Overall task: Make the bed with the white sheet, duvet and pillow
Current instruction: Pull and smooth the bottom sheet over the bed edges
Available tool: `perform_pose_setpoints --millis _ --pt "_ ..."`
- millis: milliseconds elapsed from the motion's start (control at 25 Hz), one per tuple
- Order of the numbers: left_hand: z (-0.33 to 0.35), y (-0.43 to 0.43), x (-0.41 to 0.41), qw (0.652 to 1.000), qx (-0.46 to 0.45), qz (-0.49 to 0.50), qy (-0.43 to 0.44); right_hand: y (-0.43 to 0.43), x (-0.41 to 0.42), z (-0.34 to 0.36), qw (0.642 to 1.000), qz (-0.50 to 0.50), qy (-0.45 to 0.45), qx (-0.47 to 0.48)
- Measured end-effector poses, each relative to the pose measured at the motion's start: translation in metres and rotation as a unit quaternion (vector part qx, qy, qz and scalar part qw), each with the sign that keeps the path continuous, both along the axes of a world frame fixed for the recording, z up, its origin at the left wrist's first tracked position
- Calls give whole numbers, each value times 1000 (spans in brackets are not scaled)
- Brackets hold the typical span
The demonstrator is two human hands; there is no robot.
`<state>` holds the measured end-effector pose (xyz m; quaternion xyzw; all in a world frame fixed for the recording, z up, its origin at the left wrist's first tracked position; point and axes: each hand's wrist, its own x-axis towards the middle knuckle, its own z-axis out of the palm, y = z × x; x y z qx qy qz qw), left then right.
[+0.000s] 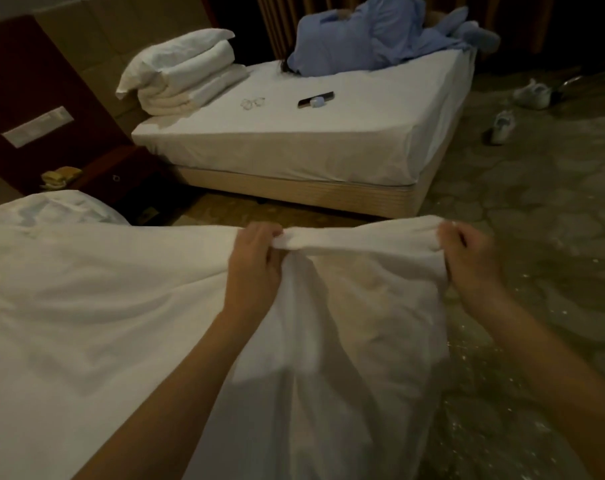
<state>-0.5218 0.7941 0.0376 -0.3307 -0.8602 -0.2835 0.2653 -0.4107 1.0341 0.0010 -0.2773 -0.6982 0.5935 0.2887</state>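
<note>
1. Gripping the white sheet (121,306) along its raised edge, the left hand (256,261) and right hand (467,258) both have fingers curled tight round bunched cloth at centre frame.
2. It drapes across the lower left and hangs down the middle.
3. Soft, light and limp, it likely handles best held at corners or hem, hands well apart.
4. A folded duvet (183,77) lies upper left.

Floor (536,237) open on rt; second bed (294,147) blocks ahead.
</note>
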Motion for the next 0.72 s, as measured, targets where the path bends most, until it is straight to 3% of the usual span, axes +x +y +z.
perform_pose_setpoints --millis 80,160,200,320,520,720 --pt "-33 4 7 983 -165 -11 -79 -2 8 -56 991 -18 -134 -7" --pt "-69 1 18 928 -341 2 -150 -14 23 -116 966 23 -258 -4" --pt "-83 -3 20 912 -378 0 -161 -19 29 -140 951 59 -304 -12" --pt "-100 -11 20 909 -380 -31 -168 -22 36 -174 918 164 -360 -18" --pt "-102 -16 9 952 -262 -106 -116 -14 22 -158 930 209 -300 45" --pt "-88 -28 6 965 -230 -6 -122 -35 0 -105 908 343 -211 117"
